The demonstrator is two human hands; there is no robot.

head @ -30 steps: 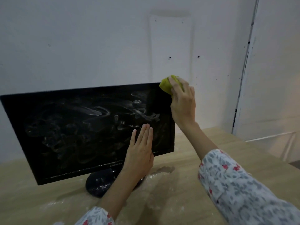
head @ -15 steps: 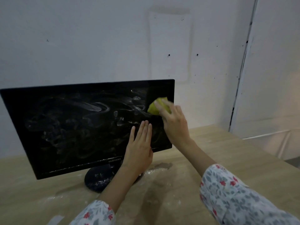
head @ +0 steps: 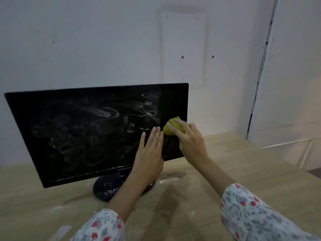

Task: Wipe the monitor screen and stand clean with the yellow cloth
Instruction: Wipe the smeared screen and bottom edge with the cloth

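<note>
head | monitor upright, long axis left–right | right hand presses yellow cloth

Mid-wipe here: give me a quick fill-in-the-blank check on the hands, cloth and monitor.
1. The right hand presses the ____ cloth on the screen.
2. The left hand lies ____ against the monitor.
3. The cloth is near the screen's ____ edge.
4. The stand rests on a ____ table.

Missing: yellow; flat; right; wooden

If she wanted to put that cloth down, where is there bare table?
Bare wood lies right of the monitor, out toward the white panel. Before the stand, the table is powder-dusted and crossed by both forearms, so it is crowded there.
</note>
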